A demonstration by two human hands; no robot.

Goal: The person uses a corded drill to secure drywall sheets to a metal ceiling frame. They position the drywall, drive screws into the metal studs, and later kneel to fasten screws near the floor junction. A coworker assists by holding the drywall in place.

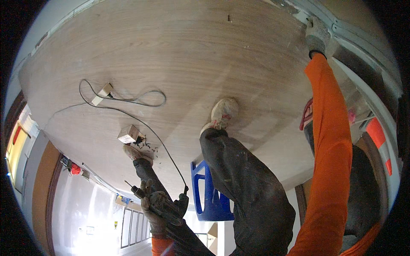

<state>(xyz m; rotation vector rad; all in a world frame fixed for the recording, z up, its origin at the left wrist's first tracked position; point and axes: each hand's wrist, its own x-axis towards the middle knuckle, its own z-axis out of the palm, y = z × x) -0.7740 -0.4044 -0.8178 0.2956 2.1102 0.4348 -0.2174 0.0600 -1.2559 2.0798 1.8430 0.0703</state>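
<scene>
My left hand (149, 205), in a grey work glove, is wrapped round a dark corded power drill (167, 209). The drill's thin bit points up and to the left, and its black cord (160, 138) leaves the handle and loops over the floor. My right arm, in an orange sleeve, stretches far forward. At its end my gloved right hand (317, 34) touches the white frame edge (301, 16) where it meets the wood-look floor. Its fingers are bent together; whatever they hold is too small to make out.
A small open box (128, 134) has spilled dark screws (147, 144) beside my left shoe. A pale power strip (102, 94) lies among the cord loops. A blue plastic stool (209, 200) stands beneath me. At the right, another person's foot in a red sandal (307, 113) is close to my arm.
</scene>
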